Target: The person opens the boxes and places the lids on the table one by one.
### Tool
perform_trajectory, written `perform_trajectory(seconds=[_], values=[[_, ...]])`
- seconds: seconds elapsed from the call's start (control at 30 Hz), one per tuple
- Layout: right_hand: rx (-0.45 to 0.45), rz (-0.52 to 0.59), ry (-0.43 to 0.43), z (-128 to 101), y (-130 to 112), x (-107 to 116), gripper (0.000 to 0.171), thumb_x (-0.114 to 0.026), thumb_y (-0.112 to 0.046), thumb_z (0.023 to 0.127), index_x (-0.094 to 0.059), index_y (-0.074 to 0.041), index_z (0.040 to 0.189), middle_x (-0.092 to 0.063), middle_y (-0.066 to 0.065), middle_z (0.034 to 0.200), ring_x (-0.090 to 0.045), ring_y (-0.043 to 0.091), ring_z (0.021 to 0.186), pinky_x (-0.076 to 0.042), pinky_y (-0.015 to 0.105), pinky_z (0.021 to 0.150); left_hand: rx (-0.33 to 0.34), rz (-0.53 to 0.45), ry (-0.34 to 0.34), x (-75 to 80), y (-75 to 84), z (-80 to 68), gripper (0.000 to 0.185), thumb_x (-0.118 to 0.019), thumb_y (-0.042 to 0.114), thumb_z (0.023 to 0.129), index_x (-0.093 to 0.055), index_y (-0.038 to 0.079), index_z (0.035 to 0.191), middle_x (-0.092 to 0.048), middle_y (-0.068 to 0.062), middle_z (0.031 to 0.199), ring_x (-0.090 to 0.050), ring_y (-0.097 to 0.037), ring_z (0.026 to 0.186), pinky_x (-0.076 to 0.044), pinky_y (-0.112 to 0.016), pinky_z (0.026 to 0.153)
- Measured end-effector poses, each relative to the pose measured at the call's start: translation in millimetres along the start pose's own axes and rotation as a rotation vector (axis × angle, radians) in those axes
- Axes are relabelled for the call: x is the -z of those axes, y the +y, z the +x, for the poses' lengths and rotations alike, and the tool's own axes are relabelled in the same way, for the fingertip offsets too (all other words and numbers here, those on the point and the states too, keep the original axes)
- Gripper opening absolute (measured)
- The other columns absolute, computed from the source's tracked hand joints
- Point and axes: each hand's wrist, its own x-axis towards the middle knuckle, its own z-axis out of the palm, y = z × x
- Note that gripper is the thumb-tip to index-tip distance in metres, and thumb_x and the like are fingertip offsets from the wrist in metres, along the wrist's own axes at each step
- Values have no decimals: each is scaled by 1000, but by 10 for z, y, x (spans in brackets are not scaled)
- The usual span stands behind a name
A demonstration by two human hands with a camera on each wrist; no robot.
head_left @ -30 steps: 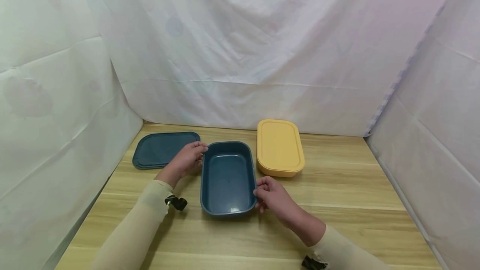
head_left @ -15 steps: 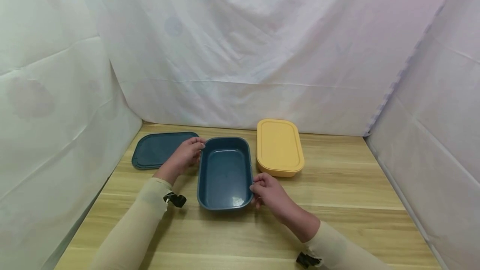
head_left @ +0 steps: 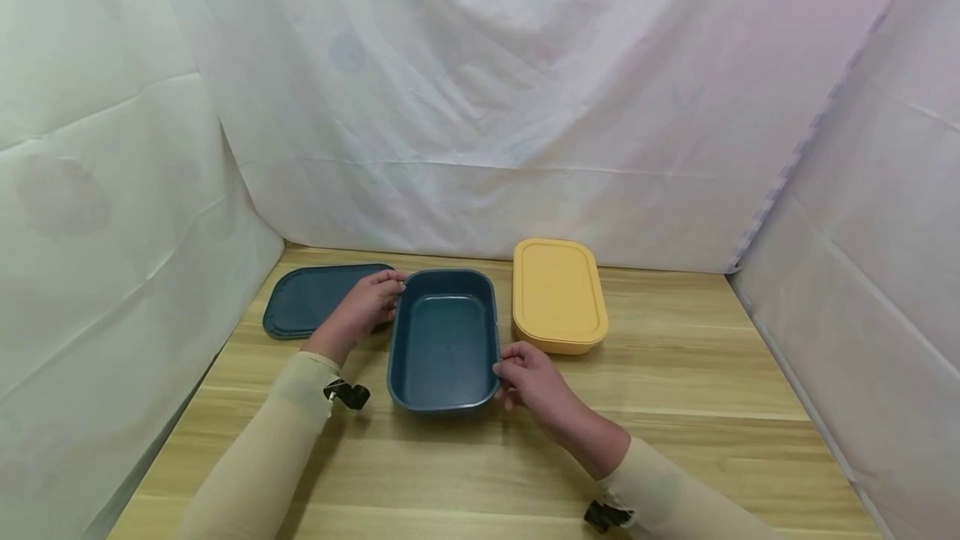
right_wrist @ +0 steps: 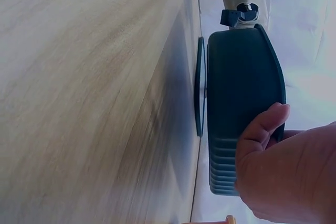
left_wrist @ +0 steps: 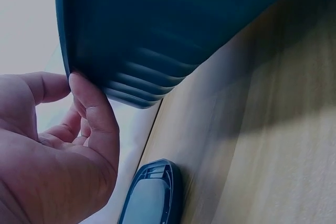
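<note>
1. The blue container (head_left: 444, 340) sits between the blue lid (head_left: 311, 300) and the yellow box (head_left: 558, 294).
2. Left hand (head_left: 365, 307) and right hand (head_left: 528, 377) each pinch its rim.
3. Best keep both grips level, steadying opposite corners.

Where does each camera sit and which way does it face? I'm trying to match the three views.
Head: above, looking forward and down at the table; both sleeved arms, left hand and right hand gripping the blue container.
Left wrist: beside the left hand, facing the container's ribbed corner and blue lid.
Right wrist: behind the right hand, facing the container's side.
All share the container.
</note>
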Motion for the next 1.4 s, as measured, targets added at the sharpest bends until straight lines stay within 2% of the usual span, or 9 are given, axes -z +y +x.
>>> perform_trajectory(seconds=[0.2, 0.37, 0.6, 0.77, 0.83, 1.0, 1.07, 1.17, 1.4], values=[[6, 33, 9, 56, 1, -34, 22, -60, -5, 109, -52, 7, 125, -62, 7, 84, -63, 18, 73, -50, 26, 59, -3, 20, -7, 45, 42, 0, 46, -51, 21, 117, -54, 7, 160, -51, -1, 100, -46, -15, 78, -45, -38, 79], [13, 51, 17, 89, -13, -65, 22, -60, -4, 108, -51, 8, 125, -63, 7, 84, -63, 18, 72, -49, 25, 57, -3, 24, -3, 78, 55, 30, 47, -50, 19, 116, -54, 9, 161, -54, -2, 106, -48, -15, 80, -48, -40, 84], [23, 45, 38, 152, -40, -102, 23, -58, -4, 109, -53, 8, 127, -64, 9, 86, -64, 21, 73, -49, 26, 58, 3, 20, -6, 142, 79, 84, 51, -50, 18, 114, -52, 10, 165, -50, -2, 99, -45, -11, 72, -46, -39, 78], [30, 43, 61, 192, -50, -127, 20, -58, -4, 110, -54, 7, 125, -63, 9, 85, -64, 21, 73, -49, 26, 58, -2, 53, -16, 155, 104, 108, 52, -51, 20, 115, -51, 12, 166, -53, -4, 117, -48, -15, 83, -47, -44, 87], [39, 41, 67, 204, -56, -139, 20, -58, -4, 110, -54, 7, 126, -63, 9, 85, -63, 21, 73, -49, 27, 58, -6, 53, -14, 152, 119, 113, 50, -53, 21, 115, -53, 12, 165, -54, -3, 118, -50, -17, 87, -47, -46, 92], [49, 33, 96, 227, -81, -168, 22, -59, -6, 110, -55, 6, 128, -63, 9, 89, -63, 21, 76, -48, 28, 60, -10, 30, 3, 154, 153, 130, 45, -56, 23, 116, -59, 12, 160, -59, 1, 98, -55, -17, 90, -47, -46, 98], [52, 32, 108, 235, -95, -180, 24, -59, -7, 110, -56, 6, 129, -63, 9, 90, -63, 21, 77, -48, 28, 61, -12, 27, 4, 159, 164, 134, 46, -55, 24, 117, -58, 11, 160, -60, 3, 96, -56, -16, 92, -47, -47, 101], [65, 33, 121, 250, -116, -199, 27, -59, -8, 111, -55, 8, 132, -64, 11, 94, -62, 22, 77, -48, 28, 60, -14, 22, 8, 169, 178, 138, 47, -56, 26, 117, -57, 11, 161, -62, 2, 103, -56, -16, 98, -46, -47, 105], [90, 31, 140, 299, -150, -242, 28, -55, -8, 114, -53, 9, 136, -64, 17, 101, -61, 24, 79, -49, 28, 61, -34, 17, 8, 193, 219, 187, 47, -55, 27, 118, -56, 13, 163, -60, -5, 137, -56, -20, 119, -45, -44, 110]])
